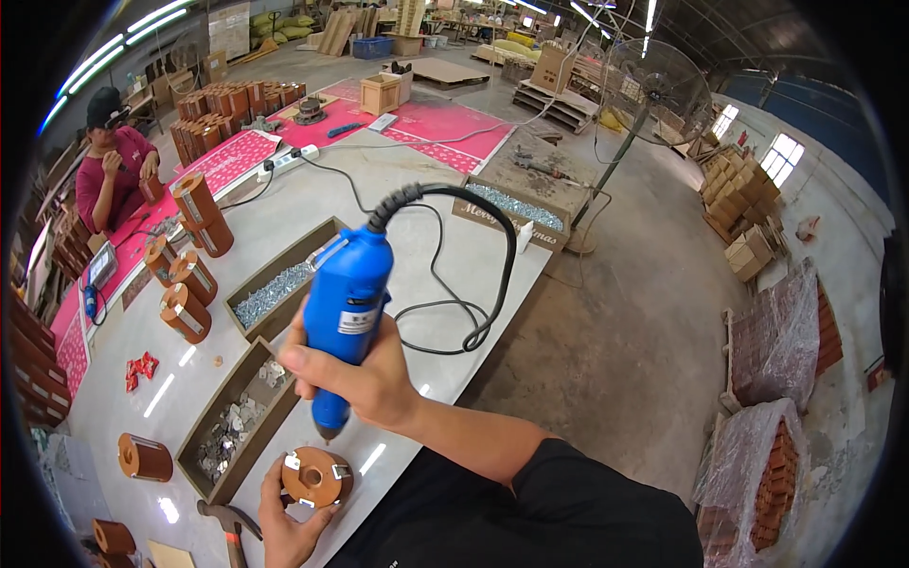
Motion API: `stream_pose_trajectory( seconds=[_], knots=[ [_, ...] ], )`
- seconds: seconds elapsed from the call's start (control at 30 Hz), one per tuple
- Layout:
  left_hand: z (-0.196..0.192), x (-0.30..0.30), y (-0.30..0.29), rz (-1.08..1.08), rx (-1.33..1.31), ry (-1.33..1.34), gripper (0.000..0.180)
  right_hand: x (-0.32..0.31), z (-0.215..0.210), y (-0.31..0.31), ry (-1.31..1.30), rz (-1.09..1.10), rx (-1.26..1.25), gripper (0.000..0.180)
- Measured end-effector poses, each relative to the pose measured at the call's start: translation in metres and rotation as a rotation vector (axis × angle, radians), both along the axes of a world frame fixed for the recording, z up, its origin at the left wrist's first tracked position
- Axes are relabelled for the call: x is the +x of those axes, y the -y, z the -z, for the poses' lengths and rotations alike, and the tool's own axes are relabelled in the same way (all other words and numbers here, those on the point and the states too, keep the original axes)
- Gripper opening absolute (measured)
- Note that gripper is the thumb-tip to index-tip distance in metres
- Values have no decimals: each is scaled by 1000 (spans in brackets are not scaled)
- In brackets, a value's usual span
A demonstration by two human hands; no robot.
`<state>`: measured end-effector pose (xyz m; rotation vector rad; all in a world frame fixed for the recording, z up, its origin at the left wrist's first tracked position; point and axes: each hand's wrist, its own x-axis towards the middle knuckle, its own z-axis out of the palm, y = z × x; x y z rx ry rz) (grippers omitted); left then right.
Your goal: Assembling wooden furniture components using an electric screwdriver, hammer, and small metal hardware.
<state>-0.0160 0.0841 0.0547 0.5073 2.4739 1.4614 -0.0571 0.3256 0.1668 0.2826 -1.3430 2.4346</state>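
Note:
My right hand (371, 381) is wrapped around a blue electric screwdriver (348, 284), held upright with its tip downward. A black cable curves off its top end. Just below the tip, my left hand (290, 532) grips a round brown wooden block (331, 481) with a hole in its middle and small metal brackets around its top edge. Whether the tip touches the block I cannot tell. Beside my left hand lies a hammer (227, 526). To its left a long wooden tray (192, 454) holds metal brackets, and another tray (244, 329) behind it holds small screws.
Several similar wooden blocks (185, 314) stand at the left, near red wrappers (142, 367). A third screw tray (544, 237) and a white bottle (525, 237) sit at the table's far right. Across the table a person (118, 161) handles a block. A fan (653, 95) stands beyond.

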Motion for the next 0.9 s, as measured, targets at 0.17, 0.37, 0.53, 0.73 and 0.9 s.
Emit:
stream_pose_trajectory(
  seconds=[0.17,0.37,0.53,0.73,0.9],
  knots=[
    [-20,-21,-7,61,126,100,92,5,22,-21,63,49,38,30],
    [-18,-36,-10,128,100,104,96,2,35,-36,60,241,80,18],
    [-29,-20,-14,65,53,-44,113,-17,58,-25,144,269,158,14],
    [-31,-45,-25,127,-9,51,83,-39,48,-40,-63,426,120,28],
    [-44,-57,0,232,-25,16,82,-118,23,-16,-204,433,-131,26]
  ],
)
